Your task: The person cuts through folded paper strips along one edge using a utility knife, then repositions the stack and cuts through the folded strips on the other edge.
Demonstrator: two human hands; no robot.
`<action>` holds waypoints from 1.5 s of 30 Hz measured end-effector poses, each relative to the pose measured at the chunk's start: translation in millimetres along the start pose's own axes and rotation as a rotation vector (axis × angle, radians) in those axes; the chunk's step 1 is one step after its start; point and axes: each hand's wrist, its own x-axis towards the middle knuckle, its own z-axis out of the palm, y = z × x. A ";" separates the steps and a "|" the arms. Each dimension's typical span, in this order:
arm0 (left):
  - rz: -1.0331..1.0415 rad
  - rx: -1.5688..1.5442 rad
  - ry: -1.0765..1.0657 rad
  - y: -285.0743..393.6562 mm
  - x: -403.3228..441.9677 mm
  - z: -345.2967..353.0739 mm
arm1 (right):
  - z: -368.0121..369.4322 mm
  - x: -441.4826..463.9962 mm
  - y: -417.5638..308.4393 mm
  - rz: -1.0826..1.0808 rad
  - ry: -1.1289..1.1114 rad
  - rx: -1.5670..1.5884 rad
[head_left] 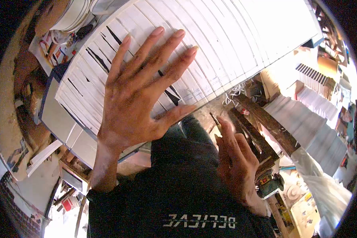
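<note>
A large white panel [210, 43] marked with parallel lines fills the upper middle, with several narrow black gaps or marks near its left part. My left hand [141, 87] lies on it, fingers spread, the thumb along the panel's near edge. To the right, just off that edge, my right hand [238, 156] is closed around a thin pen-like tool [214, 119], its dark tip pointing up toward the panel. The tool does not touch the panel. Its exact kind is too small to tell.
Stacks of pale sheets [313, 119] stand at the right, beside dark wooden beams [265, 123]. White cord [235, 94] lies near the panel's edge. Clear plastic wrapping [317, 178] and a dark green power tool [269, 184] are lower right. Round white containers [73, 16] sit upper left.
</note>
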 end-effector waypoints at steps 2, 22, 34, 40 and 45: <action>0.020 0.029 0.039 -1.0 0.3 3.2 | 3.1 1.5 -0.5 -0.003 -0.024 0.001; 0.019 -0.002 0.057 -1.9 -0.5 2.9 | 0.6 -5.6 -16.6 -0.017 -0.036 -0.187; 0.089 -0.056 0.012 -11.7 -7.6 -0.3 | -16.3 -13.2 2.8 0.235 -0.231 -0.037; 0.136 -0.094 0.063 -21.7 -6.0 9.0 | -8.3 0.9 -11.2 0.016 -0.036 -0.028; 0.133 -0.088 0.094 -19.9 -6.1 7.3 | 0.0 4.2 -6.5 -0.059 -0.137 0.044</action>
